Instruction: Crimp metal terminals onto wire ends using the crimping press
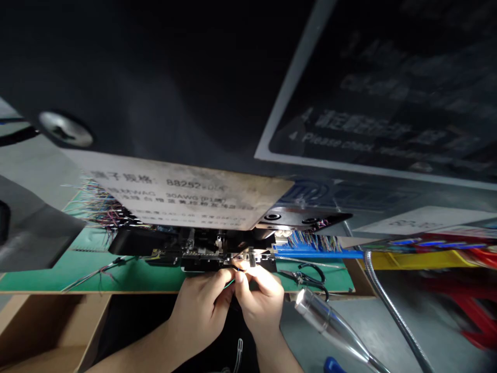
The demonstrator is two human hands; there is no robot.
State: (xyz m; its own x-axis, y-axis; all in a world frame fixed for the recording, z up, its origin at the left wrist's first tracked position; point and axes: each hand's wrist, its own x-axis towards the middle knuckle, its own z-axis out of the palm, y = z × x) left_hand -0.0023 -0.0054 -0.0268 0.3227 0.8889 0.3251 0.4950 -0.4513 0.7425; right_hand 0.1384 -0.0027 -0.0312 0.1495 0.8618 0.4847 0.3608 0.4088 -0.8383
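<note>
The green wire [230,283] is best kept nice and straight by the terminal press [186,114], pinched in the left hand [200,298], the right hand [263,299] curled nearly closed, hold can't be told.

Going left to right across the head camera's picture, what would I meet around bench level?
A bunch of colourful wires, left hand, right hand, black-handled scissors, silvery flexible tube.

Green wire [230,283] partly hidden by hands [200,303]; dark panel [373,67] cut off above, lettering blurred; lamp [330,321] stem cut off below.
</note>
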